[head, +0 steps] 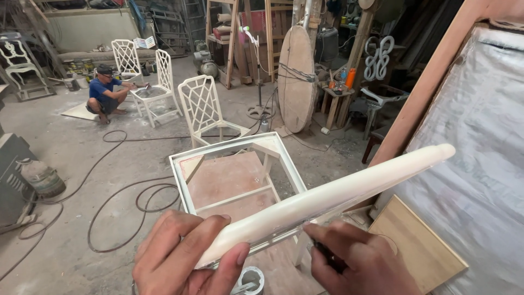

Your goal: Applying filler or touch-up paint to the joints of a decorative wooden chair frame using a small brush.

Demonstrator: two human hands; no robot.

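A long cream-painted wooden piece (338, 191) with a rounded edge runs from the lower middle up to the right. My left hand (185, 257) grips its near end, thumb on the front edge and fingers behind. My right hand (360, 262) is under the piece's lower edge, pinching a small dark thing that I cannot make out. Below stands a cream table frame (180, 169) with an open top and a brown board inside.
A small round tin (252, 279) sits below my hands. Several cream lattice-back chairs (204, 106) stand behind the frame. A crouching person (103, 93) works at the far left. Hoses (117, 202) loop over the floor. A plastic-wrapped panel (480, 136) leans at the right.
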